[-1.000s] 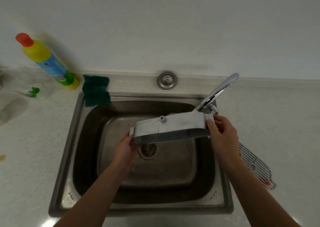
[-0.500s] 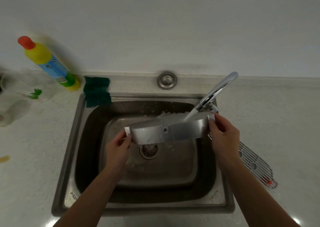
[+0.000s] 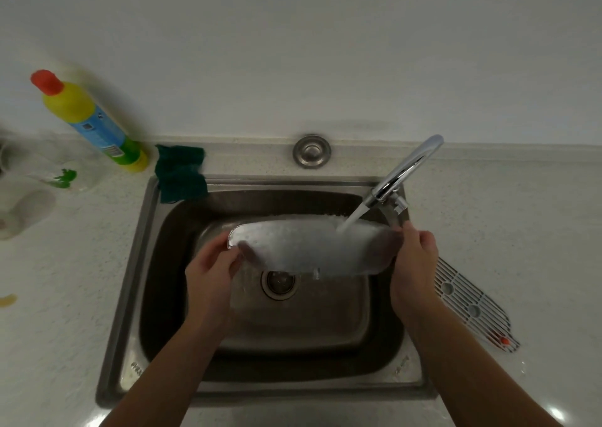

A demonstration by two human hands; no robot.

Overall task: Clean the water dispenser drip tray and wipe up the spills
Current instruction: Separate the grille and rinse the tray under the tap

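Between left grip (image 3: 210, 273) and right grip (image 3: 415, 263), tray (image 3: 312, 247).

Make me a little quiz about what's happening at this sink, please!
1. True or false: water from the tap is landing on the drip tray.
2. What lies on the counter to the right of the sink? A green cloth, B slotted grille, C yellow bottle.
3. Fill in: the drip tray is held by ___ hands.
Key: 1 true. 2 B. 3 two: the left hand and the right hand each grip one end.
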